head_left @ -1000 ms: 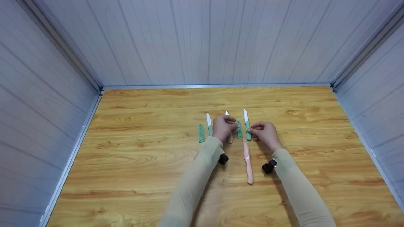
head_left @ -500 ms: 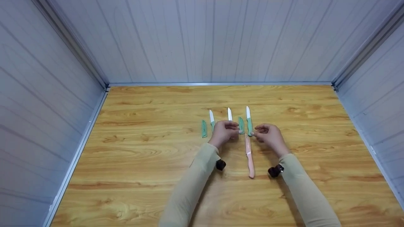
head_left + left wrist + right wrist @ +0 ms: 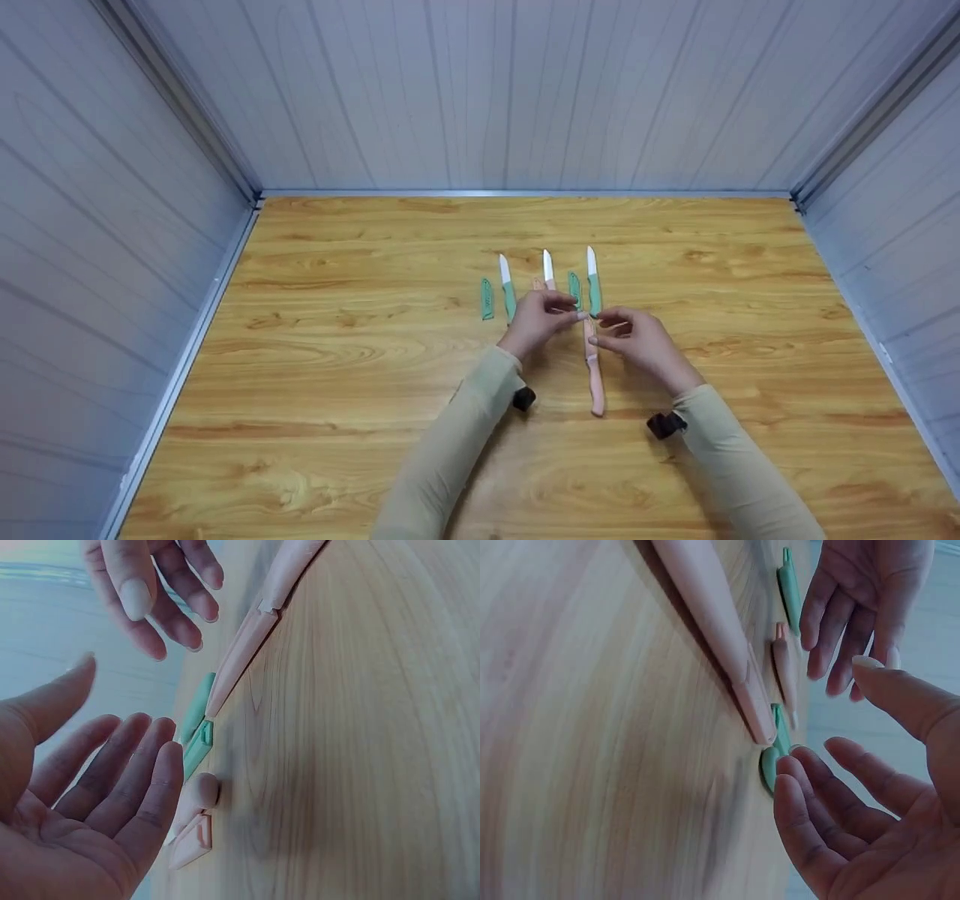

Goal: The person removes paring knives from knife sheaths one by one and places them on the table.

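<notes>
A pink knife in its pink sheath (image 3: 595, 382) lies lengthwise in front of the hands. My left hand (image 3: 541, 321) hovers left of its sheathed end, and my right hand (image 3: 637, 337) is just to the right. Both wrist views show the fingers of the left hand (image 3: 112, 802) and right hand (image 3: 877, 817) relaxed, holding nothing. Beyond lie a green-handled knife (image 3: 594, 289) with a white blade, a green sheath (image 3: 574, 289) and a bare pink knife (image 3: 547, 266), its handle hidden by the left hand in the head view. A pink sheath (image 3: 193, 844) lies beside it.
Farther left are another green-handled knife (image 3: 508, 289) and its neighbouring green sheath (image 3: 487, 300). Everything lies on a wood-grain table (image 3: 337, 420). Pale panel walls (image 3: 480, 97) rise at its back and both sides.
My right hand has come away from the right green knife's handle and moved nearer to the sheathed pink knife. The left hand has shifted rightward and toward me, uncovering the bare pink knife's blade.
</notes>
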`<action>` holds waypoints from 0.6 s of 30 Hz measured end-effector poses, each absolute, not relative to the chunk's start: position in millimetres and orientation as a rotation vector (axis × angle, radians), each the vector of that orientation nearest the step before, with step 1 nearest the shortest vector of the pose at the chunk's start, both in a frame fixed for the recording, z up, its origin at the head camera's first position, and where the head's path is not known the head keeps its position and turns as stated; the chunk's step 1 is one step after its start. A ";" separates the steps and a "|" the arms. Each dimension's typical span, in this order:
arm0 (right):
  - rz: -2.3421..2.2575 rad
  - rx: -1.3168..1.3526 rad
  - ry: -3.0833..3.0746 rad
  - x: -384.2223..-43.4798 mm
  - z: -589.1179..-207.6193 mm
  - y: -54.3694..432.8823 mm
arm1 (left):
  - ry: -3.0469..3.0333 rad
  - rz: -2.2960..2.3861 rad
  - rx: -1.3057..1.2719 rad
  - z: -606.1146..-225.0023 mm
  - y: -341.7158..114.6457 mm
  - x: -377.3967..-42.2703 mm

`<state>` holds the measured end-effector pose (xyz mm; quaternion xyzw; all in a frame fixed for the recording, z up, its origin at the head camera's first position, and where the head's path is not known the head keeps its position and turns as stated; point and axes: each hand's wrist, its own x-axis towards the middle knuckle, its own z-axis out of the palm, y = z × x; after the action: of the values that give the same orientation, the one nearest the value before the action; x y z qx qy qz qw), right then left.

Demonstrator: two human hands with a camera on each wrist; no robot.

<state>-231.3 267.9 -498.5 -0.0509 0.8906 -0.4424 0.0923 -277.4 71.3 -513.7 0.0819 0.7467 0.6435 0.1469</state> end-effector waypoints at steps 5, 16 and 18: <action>-1.263 -0.185 2.653 -220.0 -493.5 263.7 | 2.223 1.788 0.300 -507.8 72.4 -273.0; -1.108 -0.385 2.777 -191.6 -488.4 254.5 | 2.336 1.631 0.516 -500.1 75.3 -268.0; -1.062 -0.447 2.808 -186.9 -489.0 252.6 | 2.352 1.586 0.548 -499.9 75.5 -267.6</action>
<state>-186.9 252.6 -489.0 -0.1469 0.9238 -0.3495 0.0529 -267.6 75.5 -499.9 0.1882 0.8075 0.5447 0.1259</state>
